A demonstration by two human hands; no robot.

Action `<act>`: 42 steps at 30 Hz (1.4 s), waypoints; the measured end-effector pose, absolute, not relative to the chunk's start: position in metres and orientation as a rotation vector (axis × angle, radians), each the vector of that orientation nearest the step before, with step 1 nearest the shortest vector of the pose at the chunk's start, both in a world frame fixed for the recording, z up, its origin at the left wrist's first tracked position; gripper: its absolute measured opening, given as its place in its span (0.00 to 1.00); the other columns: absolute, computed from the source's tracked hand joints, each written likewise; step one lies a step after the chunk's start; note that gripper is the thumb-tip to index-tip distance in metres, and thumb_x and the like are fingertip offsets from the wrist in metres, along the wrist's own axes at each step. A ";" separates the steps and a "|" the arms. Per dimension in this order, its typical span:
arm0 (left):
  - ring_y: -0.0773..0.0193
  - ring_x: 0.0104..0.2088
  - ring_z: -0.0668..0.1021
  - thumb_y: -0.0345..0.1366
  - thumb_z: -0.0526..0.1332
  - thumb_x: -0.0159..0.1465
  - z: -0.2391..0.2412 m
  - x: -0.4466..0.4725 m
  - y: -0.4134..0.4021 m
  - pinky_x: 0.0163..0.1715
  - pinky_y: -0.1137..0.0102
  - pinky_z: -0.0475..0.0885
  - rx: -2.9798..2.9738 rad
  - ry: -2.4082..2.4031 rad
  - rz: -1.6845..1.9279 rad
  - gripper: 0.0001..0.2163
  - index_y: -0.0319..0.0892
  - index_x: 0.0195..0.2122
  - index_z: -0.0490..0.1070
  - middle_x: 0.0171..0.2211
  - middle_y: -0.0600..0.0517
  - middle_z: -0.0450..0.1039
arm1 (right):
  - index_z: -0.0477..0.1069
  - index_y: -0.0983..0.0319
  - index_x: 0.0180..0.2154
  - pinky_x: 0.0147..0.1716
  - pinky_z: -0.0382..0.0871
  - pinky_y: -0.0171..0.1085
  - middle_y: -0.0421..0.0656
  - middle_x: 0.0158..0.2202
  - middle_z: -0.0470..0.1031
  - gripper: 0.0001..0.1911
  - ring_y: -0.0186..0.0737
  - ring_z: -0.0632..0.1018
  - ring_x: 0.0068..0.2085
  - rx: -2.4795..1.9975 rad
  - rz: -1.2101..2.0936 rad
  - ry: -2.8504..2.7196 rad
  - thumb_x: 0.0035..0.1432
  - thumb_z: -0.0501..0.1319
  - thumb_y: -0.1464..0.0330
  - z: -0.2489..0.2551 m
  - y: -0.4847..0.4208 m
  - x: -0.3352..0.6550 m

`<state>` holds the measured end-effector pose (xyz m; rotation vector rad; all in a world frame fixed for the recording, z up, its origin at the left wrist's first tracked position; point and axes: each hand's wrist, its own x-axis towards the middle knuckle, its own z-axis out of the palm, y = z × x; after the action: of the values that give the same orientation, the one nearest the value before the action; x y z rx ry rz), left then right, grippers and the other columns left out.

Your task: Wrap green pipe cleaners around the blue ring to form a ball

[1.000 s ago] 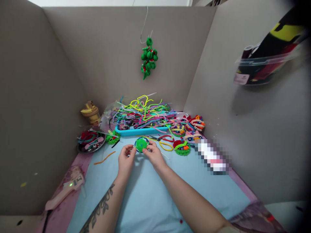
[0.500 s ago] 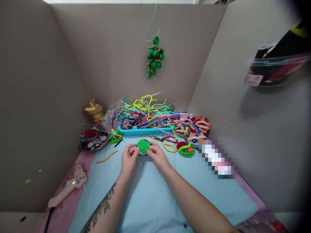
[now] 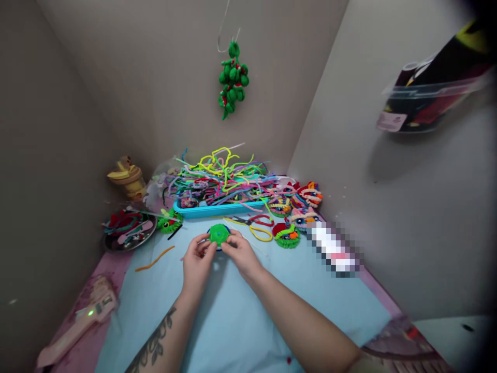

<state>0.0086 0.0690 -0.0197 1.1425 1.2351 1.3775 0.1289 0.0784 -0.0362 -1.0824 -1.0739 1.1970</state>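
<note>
Between my two hands is a round green disc with a dark blue edge, seemingly made of pipe cleaner, held over the light blue cloth. My left hand pinches its left side between thumb and fingers. On the opposite side, my right hand grips the rim in the same way. Just behind the hands lie scissors with one red and one yellow handle. An orange pipe cleaner rests on the cloth to the left, and a short black piece lies beyond it.
Loose pipe cleaners overflow a blue tray at the back. Several finished pipe-cleaner faces sit at right. A metal plate of parts and a pink glue gun stand left. Green pieces hang on the back wall.
The camera view has shifted, so the surroundings appear further left. Both hands still hold the green disc, and its blue edge shows less than before.
</note>
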 end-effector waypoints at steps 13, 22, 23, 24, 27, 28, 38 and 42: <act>0.68 0.27 0.74 0.36 0.64 0.51 -0.019 0.005 0.078 0.28 0.75 0.66 1.200 1.130 1.316 0.15 0.41 0.38 0.65 0.26 0.54 0.72 | 0.72 0.61 0.23 0.48 0.59 0.38 0.43 0.40 0.71 0.14 0.42 0.69 0.46 -1.089 1.105 -1.014 0.48 0.60 0.56 -0.043 0.092 0.140; 0.68 0.27 0.74 0.36 0.63 0.51 -0.020 0.005 0.075 0.29 0.75 0.66 1.167 1.086 1.309 0.16 0.41 0.40 0.64 0.27 0.54 0.73 | 0.74 0.62 0.29 0.36 0.64 0.37 0.45 0.40 0.72 0.16 0.40 0.72 0.37 -0.873 1.426 -0.785 0.43 0.64 0.56 -0.033 0.084 0.133; 0.68 0.27 0.74 0.37 0.63 0.52 -0.020 0.005 0.074 0.28 0.75 0.66 1.167 1.097 1.307 0.17 0.41 0.41 0.64 0.27 0.54 0.73 | 0.74 0.62 0.29 0.37 0.64 0.37 0.44 0.38 0.73 0.16 0.40 0.72 0.37 -0.879 1.417 -0.792 0.44 0.63 0.56 -0.032 0.083 0.133; 0.68 0.27 0.74 0.37 0.63 0.52 -0.020 0.005 0.074 0.28 0.75 0.66 1.172 1.106 1.307 0.16 0.41 0.42 0.64 0.27 0.53 0.73 | 0.73 0.61 0.30 0.37 0.64 0.37 0.44 0.36 0.73 0.15 0.40 0.72 0.36 -0.887 1.403 -0.810 0.46 0.62 0.56 -0.031 0.082 0.133; 0.69 0.26 0.73 0.37 0.63 0.53 -0.021 0.005 0.073 0.28 0.75 0.65 1.215 1.125 1.299 0.14 0.40 0.40 0.65 0.26 0.54 0.71 | 0.74 0.61 0.29 0.41 0.64 0.39 0.44 0.37 0.73 0.16 0.42 0.72 0.39 -0.920 1.337 -0.909 0.48 0.61 0.55 -0.033 0.081 0.134; 0.69 0.27 0.73 0.37 0.62 0.53 -0.021 0.005 0.073 0.28 0.75 0.65 1.222 1.123 1.302 0.14 0.40 0.40 0.65 0.26 0.54 0.71 | 0.74 0.61 0.27 0.42 0.63 0.39 0.45 0.38 0.73 0.16 0.43 0.71 0.41 -0.938 1.315 -0.946 0.47 0.62 0.55 -0.034 0.081 0.134; 0.69 0.23 0.70 0.38 0.64 0.50 -0.018 0.005 0.072 0.24 0.75 0.63 1.145 1.074 1.278 0.14 0.41 0.37 0.66 0.24 0.54 0.70 | 0.75 0.61 0.28 0.42 0.65 0.43 0.46 0.37 0.73 0.16 0.45 0.73 0.38 -0.813 1.590 -0.898 0.42 0.66 0.56 -0.026 0.081 0.133; 0.69 0.24 0.70 0.39 0.64 0.51 -0.021 0.001 0.078 0.26 0.74 0.64 1.113 1.097 1.319 0.15 0.40 0.37 0.68 0.24 0.54 0.70 | 0.74 0.60 0.35 0.39 0.66 0.42 0.47 0.40 0.73 0.16 0.45 0.73 0.40 -0.910 1.520 -0.901 0.45 0.64 0.57 -0.026 0.083 0.138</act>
<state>0.0005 0.0775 -0.0210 1.1128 1.0965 1.3194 0.1381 0.0827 -0.0257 -0.9095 -0.9009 1.5201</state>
